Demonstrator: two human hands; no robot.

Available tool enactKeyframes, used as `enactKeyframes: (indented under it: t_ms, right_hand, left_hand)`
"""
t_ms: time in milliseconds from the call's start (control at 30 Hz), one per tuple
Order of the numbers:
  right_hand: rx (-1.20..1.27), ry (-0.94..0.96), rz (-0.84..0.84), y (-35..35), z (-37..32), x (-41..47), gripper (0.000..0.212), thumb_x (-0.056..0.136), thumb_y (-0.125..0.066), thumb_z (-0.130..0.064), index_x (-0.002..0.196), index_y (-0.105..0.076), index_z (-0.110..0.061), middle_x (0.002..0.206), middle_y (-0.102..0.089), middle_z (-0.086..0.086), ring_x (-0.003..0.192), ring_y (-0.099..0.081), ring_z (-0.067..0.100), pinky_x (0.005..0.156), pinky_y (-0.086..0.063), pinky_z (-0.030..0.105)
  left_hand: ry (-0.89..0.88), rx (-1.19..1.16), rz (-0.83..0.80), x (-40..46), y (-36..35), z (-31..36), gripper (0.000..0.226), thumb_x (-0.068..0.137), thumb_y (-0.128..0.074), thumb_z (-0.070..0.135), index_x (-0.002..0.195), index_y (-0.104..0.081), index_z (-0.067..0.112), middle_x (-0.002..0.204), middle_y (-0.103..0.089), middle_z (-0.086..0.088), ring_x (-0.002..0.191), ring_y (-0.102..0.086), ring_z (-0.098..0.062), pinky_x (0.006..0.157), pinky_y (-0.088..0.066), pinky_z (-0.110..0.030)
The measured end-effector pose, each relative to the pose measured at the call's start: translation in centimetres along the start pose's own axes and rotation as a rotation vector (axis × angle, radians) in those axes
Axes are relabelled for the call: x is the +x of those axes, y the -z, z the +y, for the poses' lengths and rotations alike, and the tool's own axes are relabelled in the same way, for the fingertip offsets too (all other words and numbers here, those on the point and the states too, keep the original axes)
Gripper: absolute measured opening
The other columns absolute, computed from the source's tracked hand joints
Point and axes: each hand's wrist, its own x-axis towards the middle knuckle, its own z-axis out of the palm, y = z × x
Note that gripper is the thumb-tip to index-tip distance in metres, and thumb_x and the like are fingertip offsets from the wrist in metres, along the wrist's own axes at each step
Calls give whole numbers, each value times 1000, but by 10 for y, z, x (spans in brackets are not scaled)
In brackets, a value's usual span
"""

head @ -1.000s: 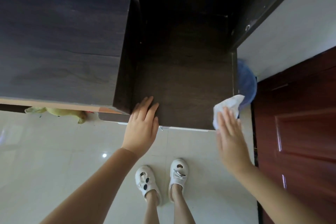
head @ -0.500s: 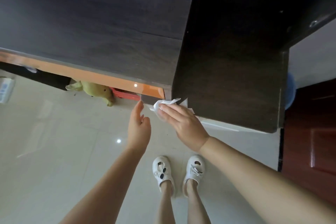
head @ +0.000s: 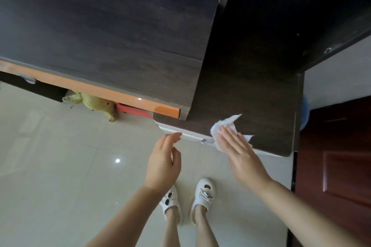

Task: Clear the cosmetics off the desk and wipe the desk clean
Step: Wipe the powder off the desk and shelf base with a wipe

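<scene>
The dark wood desk has a high main top (head: 104, 26) and a lower side shelf (head: 261, 86) on the right. My right hand (head: 239, 154) lies flat on a crumpled white wipe (head: 222, 128), pressing it on the lower shelf's front edge. My left hand (head: 163, 164) hovers over the floor just in front of that edge, fingers loosely apart and holding nothing. No cosmetics are in view.
An orange front strip (head: 90, 88) runs under the main top. A green plush toy (head: 94, 102) and a red box (head: 132, 109) lie on the tiled floor under the desk. A dark red door (head: 337, 156) stands at right. My white shoes (head: 188, 196) are below.
My right hand has slid the wipe to the right along the lower shelf's front edge, away from the corner under the main top. My left hand stays in front of the edge.
</scene>
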Motion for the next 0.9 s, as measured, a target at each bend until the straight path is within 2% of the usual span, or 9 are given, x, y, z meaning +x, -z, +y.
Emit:
enactKeyframes:
  t_ms: [100, 200, 367, 533, 600, 667, 733, 833, 900]
  right_hand:
    - [-6, -209, 7, 20, 35, 6, 51, 98, -26, -25, 146, -14, -14, 154, -10, 7, 144, 2, 15, 117, -11, 43]
    - [-41, -353, 22, 38, 48, 87, 54, 100, -22, -34, 148, 1, -22, 156, 12, 6, 143, 15, 22, 115, 9, 38]
    - [-74, -201, 33, 34, 27, 181, 52, 100, -26, -29, 148, -7, -18, 158, 0, 10, 145, 5, 26, 116, 5, 39]
    - [-49, 266, -51, 13, 19, 87, 47, 91, -32, -13, 137, -41, -13, 148, -36, 9, 137, -32, 29, 112, -17, 40]
    - [29, 299, -133, 14, 35, 46, 48, 88, -32, -8, 133, -47, -15, 144, -44, 3, 133, -38, 23, 112, -26, 39]
    - [99, 192, -84, 29, 49, 24, 45, 87, -35, -8, 125, -57, -18, 135, -53, -2, 121, -48, 16, 101, -40, 36]
    - [131, -14, 63, 47, 57, 15, 38, 82, -42, -2, 108, -67, -13, 117, -66, 4, 98, -56, 21, 83, -49, 35]
    - [184, -397, 286, 78, 62, 8, 33, 83, -49, 9, 106, -67, -6, 110, -64, 14, 98, -57, 34, 84, -43, 29]
    - [225, -547, 383, 102, 57, -2, 33, 86, -47, 4, 113, -63, -8, 115, -62, 14, 105, -57, 31, 84, -40, 27]
  left_hand:
    - [-223, 180, -142, 12, -27, 12, 44, 81, -34, 11, 122, -50, 9, 123, -56, -11, 116, -43, -19, 102, -32, -28]
    - [-232, 434, -149, 25, -43, 12, 49, 83, -36, 16, 131, -45, 9, 138, -47, -12, 131, -28, -22, 113, -10, -35]
    - [-288, 497, -191, 24, -37, 2, 49, 85, -36, 16, 131, -44, 3, 139, -45, -15, 133, -26, -21, 114, -6, -31]
    - [-242, 435, -188, 22, -29, 6, 46, 87, -34, 16, 129, -45, 0, 135, -49, -18, 129, -30, -23, 115, -8, -27]
    - [-215, 502, -207, 20, -29, 11, 44, 86, -35, 18, 125, -51, 3, 133, -51, -17, 127, -37, -27, 114, -15, -34]
    - [-190, 602, -242, 19, -32, 18, 44, 85, -36, 21, 122, -54, 7, 130, -54, -15, 123, -47, -31, 106, -22, -49]
    - [-186, 613, -281, 19, -32, 28, 43, 86, -36, 21, 123, -54, 8, 130, -54, -14, 122, -50, -31, 104, -21, -53]
    - [-155, 536, -342, 20, -25, 51, 43, 96, -36, 21, 137, -38, 12, 146, -36, -8, 135, -32, -25, 112, -14, -32]
    - [-152, 467, -387, 24, -19, 70, 45, 98, -34, 23, 142, -28, 15, 149, -28, -4, 137, -24, -21, 112, -16, -28]
